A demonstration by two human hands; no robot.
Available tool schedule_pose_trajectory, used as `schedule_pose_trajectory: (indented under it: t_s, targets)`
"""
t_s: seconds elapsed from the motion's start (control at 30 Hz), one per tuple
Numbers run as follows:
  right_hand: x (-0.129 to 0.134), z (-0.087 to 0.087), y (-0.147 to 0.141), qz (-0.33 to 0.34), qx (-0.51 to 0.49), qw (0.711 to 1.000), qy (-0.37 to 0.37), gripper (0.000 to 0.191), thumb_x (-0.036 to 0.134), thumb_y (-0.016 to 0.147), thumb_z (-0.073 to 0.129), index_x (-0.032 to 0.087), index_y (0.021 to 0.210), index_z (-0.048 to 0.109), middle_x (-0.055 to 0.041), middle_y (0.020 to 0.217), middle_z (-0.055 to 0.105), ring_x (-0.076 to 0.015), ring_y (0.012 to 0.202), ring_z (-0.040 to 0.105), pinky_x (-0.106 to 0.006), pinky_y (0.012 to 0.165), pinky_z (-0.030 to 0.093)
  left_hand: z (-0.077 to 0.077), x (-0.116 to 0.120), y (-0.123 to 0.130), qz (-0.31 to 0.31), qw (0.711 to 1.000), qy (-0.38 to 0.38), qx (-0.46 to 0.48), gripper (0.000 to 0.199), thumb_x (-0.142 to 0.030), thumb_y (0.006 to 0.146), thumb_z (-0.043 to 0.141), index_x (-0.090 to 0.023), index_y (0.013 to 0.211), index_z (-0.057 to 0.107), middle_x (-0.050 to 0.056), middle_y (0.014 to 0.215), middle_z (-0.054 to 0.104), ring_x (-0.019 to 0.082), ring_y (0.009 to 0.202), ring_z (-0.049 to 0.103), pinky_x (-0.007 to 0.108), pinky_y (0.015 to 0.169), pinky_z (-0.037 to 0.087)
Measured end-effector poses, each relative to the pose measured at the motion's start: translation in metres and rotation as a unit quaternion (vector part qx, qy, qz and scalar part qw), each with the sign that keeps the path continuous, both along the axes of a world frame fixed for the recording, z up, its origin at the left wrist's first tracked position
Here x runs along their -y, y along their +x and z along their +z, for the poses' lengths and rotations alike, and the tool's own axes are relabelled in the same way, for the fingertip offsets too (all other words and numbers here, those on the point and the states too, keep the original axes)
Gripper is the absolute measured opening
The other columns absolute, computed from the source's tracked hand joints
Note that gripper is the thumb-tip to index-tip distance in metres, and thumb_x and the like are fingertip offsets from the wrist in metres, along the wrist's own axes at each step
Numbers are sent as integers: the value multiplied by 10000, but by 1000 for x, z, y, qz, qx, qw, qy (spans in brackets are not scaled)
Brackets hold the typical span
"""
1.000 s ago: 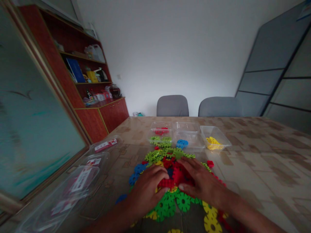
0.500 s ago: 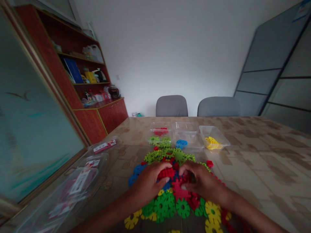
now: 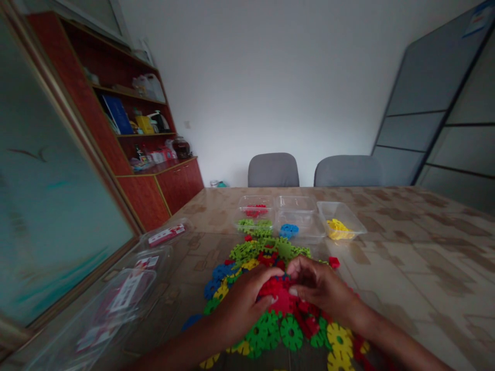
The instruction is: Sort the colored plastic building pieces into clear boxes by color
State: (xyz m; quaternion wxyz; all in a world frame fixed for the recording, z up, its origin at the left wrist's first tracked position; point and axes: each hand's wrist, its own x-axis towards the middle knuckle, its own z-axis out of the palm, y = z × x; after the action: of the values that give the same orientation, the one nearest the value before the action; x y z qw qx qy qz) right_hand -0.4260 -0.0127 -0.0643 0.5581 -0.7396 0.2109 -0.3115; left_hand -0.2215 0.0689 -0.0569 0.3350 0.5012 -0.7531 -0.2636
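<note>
My left hand (image 3: 245, 293) is curled round a small bunch of red plastic building pieces with toothed edges (image 3: 280, 296), thumb on the near side. Close by on the right, my right hand (image 3: 319, 283) has its thumb and fingers bent at the upper right edge of the same red pieces; its grip is partly hidden. Below and around both hands lies a heap of interlocking pieces: green flower-shaped discs (image 3: 291, 332), yellow discs (image 3: 339, 337), blue discs (image 3: 212, 289) and light green toothed pieces (image 3: 284, 249). More red pieces (image 3: 309, 324) lie under my right hand.
Clear plastic boxes stand beyond the heap, holding red pieces (image 3: 256, 210), light green pieces (image 3: 255, 226), a blue disc (image 3: 289, 230) and yellow pieces (image 3: 337, 229). Clear lids with labels (image 3: 129, 291) lie along the table's left side. Two grey chairs (image 3: 274, 170) stand behind the table.
My left hand has moved right and slightly down, bringing its red pieces against those at my right hand. More yellow and blue discs now show left of it.
</note>
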Motion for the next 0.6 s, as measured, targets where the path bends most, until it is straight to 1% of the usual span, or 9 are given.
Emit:
schedule_pose_trajectory:
  t_s: [0.1, 0.2, 0.27, 0.33, 0.4, 0.43, 0.5, 0.57, 0.6]
  targets:
    - [3, 4, -3, -24, 3, 999, -38, 175, 335, 883, 605, 176, 940, 560, -26, 844, 551, -152, 757, 505, -279, 667, 409, 12, 8, 7, -12, 999, -30, 27, 448, -138, 837, 473, -237, 1271, 526, 62, 1257, 586, 212, 1159, 531, 355, 997, 403]
    - [8, 6, -8, -56, -3, 997, -62, 201, 366, 913, 565, 179, 986, 559, -23, 843, 535, -151, 757, 500, -271, 658, 409, 34, 34, 21, 7, 994, -93, 51, 459, -104, 795, 460, -216, 1232, 541, 58, 1227, 607, 209, 1142, 545, 350, 992, 413]
    - [11, 7, -10, -64, -12, 996, -62, 211, 379, 913, 553, 177, 975, 553, -18, 822, 520, -150, 737, 488, -265, 638, 400, 52, 64, 35, 38, 987, -133, 87, 433, -103, 782, 478, -190, 1198, 560, 62, 1220, 623, 215, 1142, 556, 347, 1008, 410]
    - [11, 9, -11, -64, -22, 996, -61, 216, 386, 906, 547, 174, 946, 552, -17, 802, 515, -151, 719, 480, -264, 626, 393, 68, 102, 50, 76, 982, -144, 92, 424, -72, 759, 496, -161, 1164, 583, 79, 1219, 625, 227, 1148, 553, 353, 1028, 395]
    - [11, 12, -10, -63, -32, 996, -61, 221, 390, 899, 547, 170, 921, 559, -19, 787, 522, -151, 703, 477, -264, 617, 385, 80, 143, 64, 121, 977, -148, 95, 395, -33, 736, 518, -128, 1108, 610, 95, 1147, 646, 243, 1095, 578, 366, 1000, 417]
    - [10, 13, -10, -62, -36, 996, -59, 226, 393, 898, 544, 168, 913, 563, -19, 778, 524, -149, 693, 475, -263, 610, 379, 84, 162, 70, 139, 975, -146, 97, 369, -23, 748, 532, -130, 1091, 618, 87, 1100, 657, 240, 1054, 592, 374, 979, 434]
    - [9, 16, -9, -59, -42, 996, -53, 240, 401, 900, 536, 163, 898, 568, -17, 758, 520, -143, 669, 465, -257, 590, 365, 89, 195, 76, 167, 971, -142, 96, 247, -42, 817, 563, -120, 1044, 620, 79, 1041, 654, 226, 998, 606, 410, 941, 460]
    - [9, 19, -10, -57, -43, 996, -48, 251, 408, 901, 533, 160, 881, 567, -11, 738, 510, -133, 644, 450, -246, 569, 348, 88, 217, 77, 179, 970, -133, 92, 144, -156, 892, 605, -121, 1031, 617, 67, 1012, 642, 206, 920, 621, 410, 865, 505]
    - [9, 19, -11, -57, -43, 996, -46, 255, 411, 902, 534, 160, 877, 567, -8, 729, 507, -128, 634, 444, -240, 558, 339, 87, 224, 76, 180, 971, -129, 88, 158, -219, 916, 610, -122, 1041, 614, 66, 1014, 635, 198, 895, 623, 400, 829, 523]
